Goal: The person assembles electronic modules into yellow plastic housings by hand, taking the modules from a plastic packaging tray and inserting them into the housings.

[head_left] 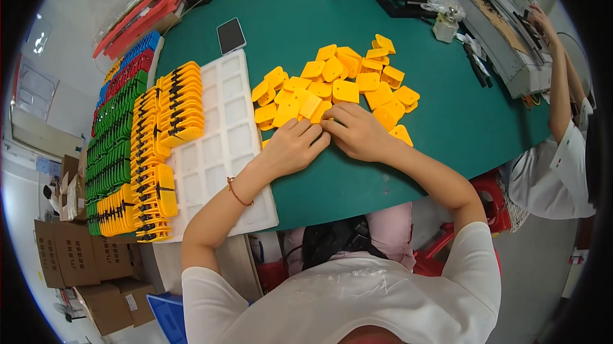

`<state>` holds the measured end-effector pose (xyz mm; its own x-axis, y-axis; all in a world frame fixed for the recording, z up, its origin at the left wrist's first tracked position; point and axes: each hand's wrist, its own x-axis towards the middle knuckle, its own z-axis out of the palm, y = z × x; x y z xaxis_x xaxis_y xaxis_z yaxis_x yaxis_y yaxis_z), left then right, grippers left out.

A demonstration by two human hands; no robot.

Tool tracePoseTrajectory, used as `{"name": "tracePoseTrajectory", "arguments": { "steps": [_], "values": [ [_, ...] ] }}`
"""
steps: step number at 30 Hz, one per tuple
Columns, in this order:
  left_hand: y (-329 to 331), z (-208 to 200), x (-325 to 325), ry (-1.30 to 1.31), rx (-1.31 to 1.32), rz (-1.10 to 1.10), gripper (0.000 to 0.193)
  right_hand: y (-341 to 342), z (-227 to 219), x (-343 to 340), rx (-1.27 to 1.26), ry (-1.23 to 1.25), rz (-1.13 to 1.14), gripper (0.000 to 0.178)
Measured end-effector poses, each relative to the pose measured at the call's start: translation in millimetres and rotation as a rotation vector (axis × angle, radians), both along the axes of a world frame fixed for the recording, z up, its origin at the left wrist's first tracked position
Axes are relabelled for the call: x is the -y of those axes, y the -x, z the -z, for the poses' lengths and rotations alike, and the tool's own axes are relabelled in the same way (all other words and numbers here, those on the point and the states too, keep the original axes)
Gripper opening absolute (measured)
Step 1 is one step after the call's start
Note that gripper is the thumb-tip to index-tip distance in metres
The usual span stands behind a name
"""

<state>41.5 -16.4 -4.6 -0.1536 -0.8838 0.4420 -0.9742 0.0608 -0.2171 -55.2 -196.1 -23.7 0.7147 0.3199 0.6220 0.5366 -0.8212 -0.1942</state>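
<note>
Has left hand (pixel 288 147) and right hand (pixel 359 132) curled almost fingertip to fingertip, cannot tell whether gripping anything, both equally near the yellow plastic pieces (pixel 347 92) heaped just beyond, toward the green table's (pixel 456 130) far edge.

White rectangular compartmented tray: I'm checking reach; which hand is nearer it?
Left. The left hand is just right of the white rectangular compartmented tray; the right hand is farther right.

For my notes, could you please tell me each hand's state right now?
Left hand: curled at yellow, round-cornered plastic pieces; grip cannot be told.
Right hand: curled at those pieces too; grip cannot be told.
</note>
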Motion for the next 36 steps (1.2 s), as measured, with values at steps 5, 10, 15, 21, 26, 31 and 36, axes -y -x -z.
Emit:
{"name": "tracePoseTrajectory", "arguments": {
  "steps": [5, 10, 15, 21, 26, 31, 36],
  "values": [
    [-0.4, 4.1, -0.5, 0.055, -0.010, 0.013, 0.018, 5.0, 3.1, -2.2, 0.012, -0.100, 0.022, 0.033],
    [2.5, 4.5, -2.6, 0.075, 0.031, 0.014, 0.018, 5.3, 0.2, -2.3, 0.050, -0.107, 0.063, 0.036],
    [10.5, 2.0, -3.2, 0.044, 0.078, -0.077, 0.034, 6.6, -1.3, 0.0, 0.100, -0.118, 0.098, 0.037],
    [21.7, -9.2, -4.1, -0.053, -0.074, -0.170, 0.064, 13.1, -28.5, 15.6, 0.291, -0.136, 0.261, 0.035],
    [27.3, -12.5, -1.7, -0.086, -0.042, -0.190, 0.068, 61.2, -49.6, 44.4, 0.164, -0.081, 0.462, 0.032],
    [26.5, -8.8, -5.5, -0.124, -0.011, -0.248, 0.068, 114.8, -40.6, 83.5, 0.032, 0.127, 0.673, 0.041],
    [28.7, -7.0, -2.2, -0.099, -0.040, -0.319, 0.071, 178.2, -11.1, 195.2, -0.081, 0.128, 1.161, 0.093]
  ]
}}
